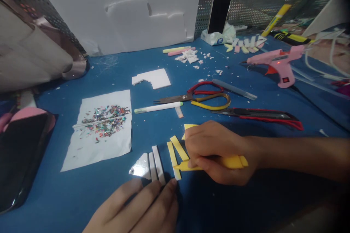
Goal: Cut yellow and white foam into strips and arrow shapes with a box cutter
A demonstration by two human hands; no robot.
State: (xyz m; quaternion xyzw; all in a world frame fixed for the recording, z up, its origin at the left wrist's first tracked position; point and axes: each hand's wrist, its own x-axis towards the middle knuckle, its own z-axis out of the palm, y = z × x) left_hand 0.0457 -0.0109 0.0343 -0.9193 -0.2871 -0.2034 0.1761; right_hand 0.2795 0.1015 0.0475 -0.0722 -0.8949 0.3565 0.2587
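- So the main thing is a small yellow-handled craft knife (218,163), lying low and nearly flat to the table, tip aimed left at a bunch of thin yellow foam strips (177,151) near the front middle of the blue tabletop (218,207). Looks like that shallow angle is for slicing along the foam rather than stabbing down into it.
- The right hand (216,151) is curled closed around that knife, fingers wrapped over the handle, knuckles up, heel down near the table for steadiness.
- The left hand (142,209) is laid out flat and open, holding nothing, fingertips pressing on the near ends of some narrow white foam strips (155,164), so they don't slide, I'd guess. A silvery triangular offcut (140,167) sits right beside those.
- Further left there's a white paper sheet (101,131) with a heap of multicoloured glitter flakes (105,120) piled on it, presumably so the bits stay in one place.
- Behind the strips: a white pen-like stick (158,107), red-and-yellow-handled scissors (199,98), and a black-and-red utility knife (262,115), all within easy reach.
- Farther back right, a pink hot glue gun (279,63) rests on the table with its nozzle pointing left, well apart from the hands.
- A dark phone (220,9) is propped upright at the back against the perforated metal screen (254,3).
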